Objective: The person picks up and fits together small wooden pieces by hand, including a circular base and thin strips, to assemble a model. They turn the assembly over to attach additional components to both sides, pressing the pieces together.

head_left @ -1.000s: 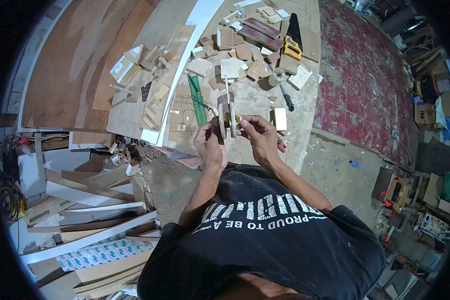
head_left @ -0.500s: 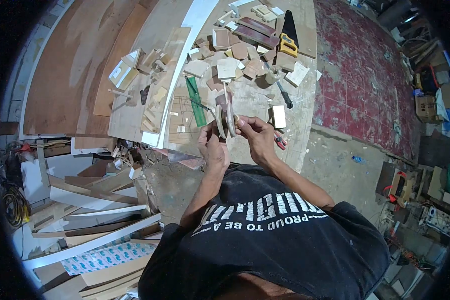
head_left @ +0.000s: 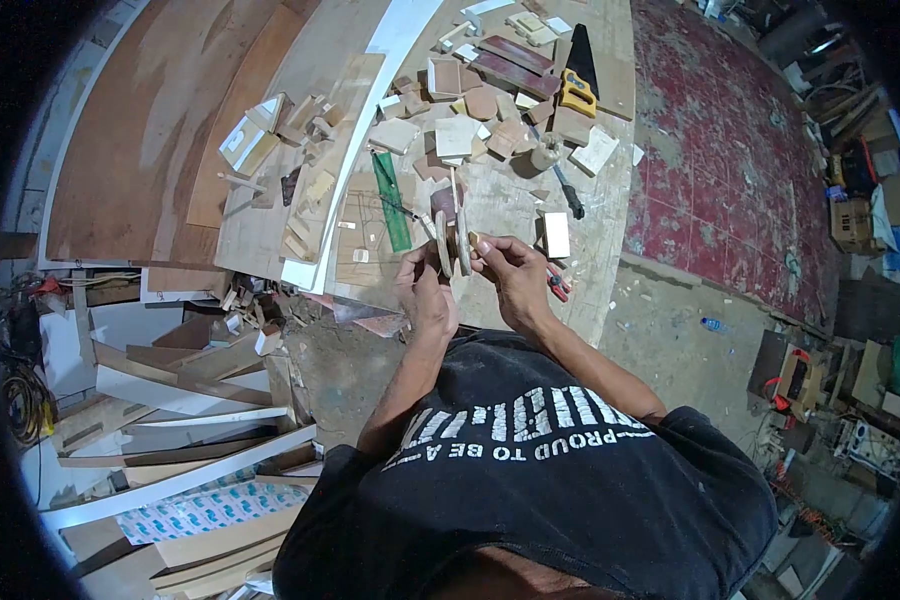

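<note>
My left hand point(head_left: 427, 296) and my right hand point(head_left: 516, 282) hold a wooden piece between them, above the near edge of the workbench. It has two pale, rounded wooden discs point(head_left: 464, 243) standing on edge side by side, with a dark gap between them. The fingers of my left hand are closed on the left disc's lower side. On the other side, my right thumb and fingers pinch a small yellowish part by the right disc. Just beyond the discs lies a reddish-brown block point(head_left: 444, 204). A green strip point(head_left: 391, 202) lies to the left.
Wood offcuts point(head_left: 455, 137) crowd the bench, with a yellow-handled handsaw point(head_left: 578, 90) at the back right. A black-handled tool point(head_left: 570, 196) and red-handled pliers point(head_left: 557, 285) lie to the right. Long boards point(head_left: 185, 512) are piled on the floor at lower left.
The two discs have turned slightly in my hands, and the left one now stands more upright. Both hands keep their hold in nearly the same place.
</note>
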A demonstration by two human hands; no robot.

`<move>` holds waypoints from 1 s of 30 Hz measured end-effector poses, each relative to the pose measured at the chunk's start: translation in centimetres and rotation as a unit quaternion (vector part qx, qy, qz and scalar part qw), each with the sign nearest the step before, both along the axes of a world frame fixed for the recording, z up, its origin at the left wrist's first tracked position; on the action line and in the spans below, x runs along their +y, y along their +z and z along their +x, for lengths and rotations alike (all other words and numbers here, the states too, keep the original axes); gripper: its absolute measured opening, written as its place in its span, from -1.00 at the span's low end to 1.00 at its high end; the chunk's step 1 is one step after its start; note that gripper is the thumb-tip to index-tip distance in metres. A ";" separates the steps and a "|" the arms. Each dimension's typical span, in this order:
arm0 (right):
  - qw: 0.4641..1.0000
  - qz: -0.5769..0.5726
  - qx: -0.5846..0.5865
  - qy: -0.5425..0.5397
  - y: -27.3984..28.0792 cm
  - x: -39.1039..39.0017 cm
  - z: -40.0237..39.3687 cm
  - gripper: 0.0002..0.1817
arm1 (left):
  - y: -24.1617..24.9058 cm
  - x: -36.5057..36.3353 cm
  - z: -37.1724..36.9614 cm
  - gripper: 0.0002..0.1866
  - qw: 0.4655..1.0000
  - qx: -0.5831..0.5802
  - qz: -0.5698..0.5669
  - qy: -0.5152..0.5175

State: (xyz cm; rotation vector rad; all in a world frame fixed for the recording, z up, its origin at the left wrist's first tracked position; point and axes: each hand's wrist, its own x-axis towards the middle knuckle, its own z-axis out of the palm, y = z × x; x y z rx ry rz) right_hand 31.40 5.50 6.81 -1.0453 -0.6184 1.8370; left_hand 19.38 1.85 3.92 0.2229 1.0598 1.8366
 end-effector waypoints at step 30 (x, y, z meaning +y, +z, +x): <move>0.988 0.128 -0.085 -0.032 -0.7 -0.8 0.9 -0.87 | -0.3 1.3 0.2 -0.93 0.976 0.218 -0.023 0.003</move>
